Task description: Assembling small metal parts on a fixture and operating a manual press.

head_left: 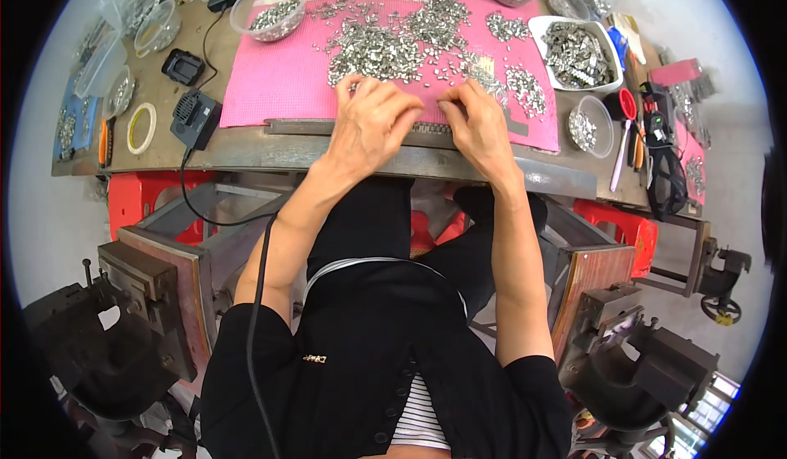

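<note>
My left hand (369, 123) hovers over a dark metal bar (303, 127) along the front edge of a pink mat (254, 98). Its thumb and forefinger come together, but whatever they may pinch is too small to make out. A little to the right, my right hand (482, 129) is closed in a similar pinch, its fingertips facing the left ones, and its contents are hidden too. Between the hands, a row of small pieces (432, 129) shows along the bar. Just beyond my fingers lies a wide heap of small silvery metal parts (373, 49), with a smaller pile (525, 90) to the right.
Clear plastic bowls (269, 8) of metal parts ring the mat. A white tub (576, 53) and a small round container (589, 127) stand at the right. A black device (195, 119) with a cable and a tape roll (141, 128) lie left. Vises (139, 295) flank me below.
</note>
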Available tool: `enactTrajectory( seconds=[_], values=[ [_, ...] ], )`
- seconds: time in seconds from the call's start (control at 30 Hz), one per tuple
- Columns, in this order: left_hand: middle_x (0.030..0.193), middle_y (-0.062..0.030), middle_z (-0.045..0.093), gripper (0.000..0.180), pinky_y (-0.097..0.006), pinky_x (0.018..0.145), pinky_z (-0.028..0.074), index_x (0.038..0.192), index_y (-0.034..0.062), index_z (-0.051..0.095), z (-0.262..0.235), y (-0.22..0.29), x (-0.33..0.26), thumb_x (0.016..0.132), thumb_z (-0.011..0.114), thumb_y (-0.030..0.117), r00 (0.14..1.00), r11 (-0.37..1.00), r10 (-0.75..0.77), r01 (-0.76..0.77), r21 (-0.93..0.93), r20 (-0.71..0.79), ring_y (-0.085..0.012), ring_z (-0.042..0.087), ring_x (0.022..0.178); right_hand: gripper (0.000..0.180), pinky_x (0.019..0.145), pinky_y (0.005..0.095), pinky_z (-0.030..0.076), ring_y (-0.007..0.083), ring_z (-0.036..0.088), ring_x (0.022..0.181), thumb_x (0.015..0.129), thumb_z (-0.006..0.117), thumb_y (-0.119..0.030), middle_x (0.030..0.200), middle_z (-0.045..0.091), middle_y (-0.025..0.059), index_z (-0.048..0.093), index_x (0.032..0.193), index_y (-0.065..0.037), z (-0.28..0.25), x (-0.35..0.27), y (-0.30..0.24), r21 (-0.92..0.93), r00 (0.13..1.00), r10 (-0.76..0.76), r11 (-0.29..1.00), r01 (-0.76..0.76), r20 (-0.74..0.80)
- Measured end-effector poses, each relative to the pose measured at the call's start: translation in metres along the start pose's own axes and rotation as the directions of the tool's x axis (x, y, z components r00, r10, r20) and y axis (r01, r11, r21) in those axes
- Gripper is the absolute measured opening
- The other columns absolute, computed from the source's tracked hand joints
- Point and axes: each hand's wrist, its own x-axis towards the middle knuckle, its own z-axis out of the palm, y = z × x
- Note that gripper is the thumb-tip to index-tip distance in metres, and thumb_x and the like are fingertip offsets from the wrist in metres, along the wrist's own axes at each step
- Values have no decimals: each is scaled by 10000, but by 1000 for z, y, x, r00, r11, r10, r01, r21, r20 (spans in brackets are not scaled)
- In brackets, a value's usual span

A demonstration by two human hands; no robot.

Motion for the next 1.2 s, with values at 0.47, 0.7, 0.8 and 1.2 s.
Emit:
enactTrajectory(
  seconds=[0.47, 0.7, 0.8, 1.2],
  values=[
    [899, -15, 641, 86, -522, 1003, 329, 926, 179, 768, 23, -35, 40, 848, 763, 214, 998, 990, 17, -26, 141, 65, -226, 588, 987, 67, 760, 417, 477, 330, 613, 837, 851, 698, -6, 861, 612, 130, 697, 916, -24, -2, -18, -7, 65, 994, -106, 992, 107, -20],
    [900, -20, 650, 123, -519, 1000, 331, 931, 136, 737, 26, -32, 42, 842, 767, 215, 997, 986, 45, -55, 156, 63, -231, 592, 963, 123, 793, 440, 454, 326, 631, 873, 854, 757, -131, 881, 638, 124, 707, 917, -38, 7, 16, 25, -154, 990, 41, 986, -61, -133],
    [900, -23, 654, 117, -515, 1001, 328, 925, 130, 730, 23, -30, 38, 844, 763, 207, 995, 992, 24, -35, 119, 93, -236, 595, 954, 132, 826, 439, 430, 319, 624, 893, 871, 740, -153, 888, 638, 110, 701, 927, -39, 8, 19, 26, -218, 995, 14, 975, -36, -102],
    [873, -13, 664, 77, -493, 1009, 317, 939, 156, 741, 11, -27, 31, 887, 728, 211, 994, 993, -9, -3, 119, 106, -230, 593, 954, 35, 788, 403, 420, 265, 593, 845, 861, 725, -83, 849, 603, 75, 716, 887, -62, 0, -25, -8, -82, 987, -148, 986, 143, -57]
  ],
)
